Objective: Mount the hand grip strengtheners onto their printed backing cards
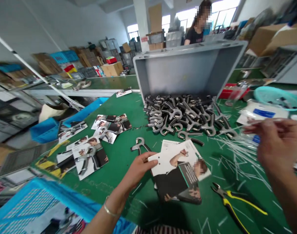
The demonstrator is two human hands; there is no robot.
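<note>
My left hand (141,167) pinches the corner of a printed cardboard card (170,177), its fingers closed on it beside two small holes. Another card (168,144) lies partly hidden behind it. Just past my left fingers, a grey and black hand grip strengthener (139,144) rests on the green table. My right hand (277,143) is raised at the right, above loose thin white plastic strips (238,156). Its fingers are pressed together, and what they hold, if anything, is too blurred to make out. Yellow and black cutting pliers (226,196) lie below it, jaws apart.
A grey crate (185,73) on its side spills a heap of hand grips (180,113). Cards with grips (87,156) lie at the left. A blue basket (19,204) stands at lower left, a turquoise bowl (277,96) at right. Behind the crate is a person (197,34).
</note>
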